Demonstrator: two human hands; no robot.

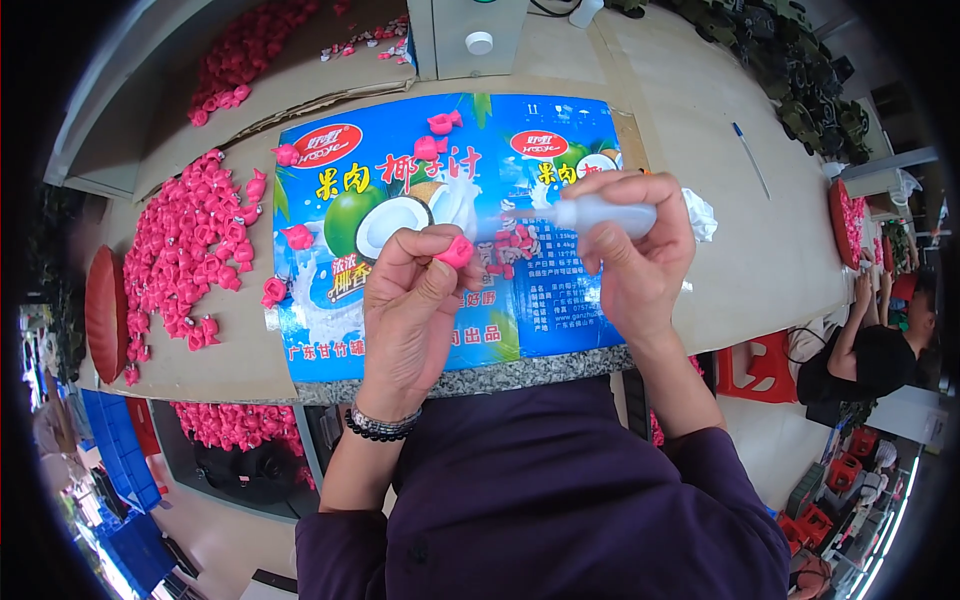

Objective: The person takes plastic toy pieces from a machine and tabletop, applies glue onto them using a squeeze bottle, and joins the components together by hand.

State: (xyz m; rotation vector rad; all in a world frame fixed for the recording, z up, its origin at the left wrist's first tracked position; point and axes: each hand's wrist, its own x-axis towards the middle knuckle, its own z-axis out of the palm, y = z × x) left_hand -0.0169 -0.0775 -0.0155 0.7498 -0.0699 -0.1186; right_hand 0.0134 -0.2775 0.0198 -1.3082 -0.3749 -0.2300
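Note:
Between the thumb and fingers of my left hand (405, 320) is a small pink plastic piece (457, 252), rounded like a toy figure's part. My right hand (645, 255) is wrapped round a translucent white squeeze bottle (618, 214). Its thin nozzle points left, above and to the right of the pink piece, and the tip is blurred. Both hands are over a blue printed cardboard sheet (315, 285). Small pink-and-white bits (517, 243) lie on the sheet between my hands. Several loose pink pieces (430, 147) rest near its far and left edges.
A large heap of pink pieces (185, 245) spreads over the table at left, beside a red dish (107, 315). A grey box with a white knob (479, 43) stands at the back. A pen (752, 160) and crumpled white tissue (700, 215) lie right. Other people sit far right.

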